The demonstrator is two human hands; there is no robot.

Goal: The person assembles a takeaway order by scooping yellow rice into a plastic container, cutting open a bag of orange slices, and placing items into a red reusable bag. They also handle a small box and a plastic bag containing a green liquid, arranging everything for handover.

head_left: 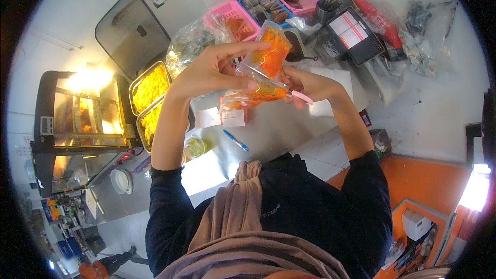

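Above the metal counter, my left hand (219, 70) pinches clear plastic packets of orange food between thumb and fingers. The upper packet (274, 57) stands up past my fingertips, and a lower packet (258, 94) hangs below them. My right hand (312, 85) is closed around scissors with pink handles (302, 97). Their metal blades point left, between the two packets, close to my left thumb. Whether the plastic is cut through there I cannot tell. Part of my right fingers is hidden behind the packets.
Metal trays of yellow food (151, 89) stand left, beside a lit glass warmer (88, 111). A pink basket (227, 9), a blue tray and a pink tray (310, 6) line the back. A blue pen (236, 140) and a green-filled cup (195, 147) lie nearer me.
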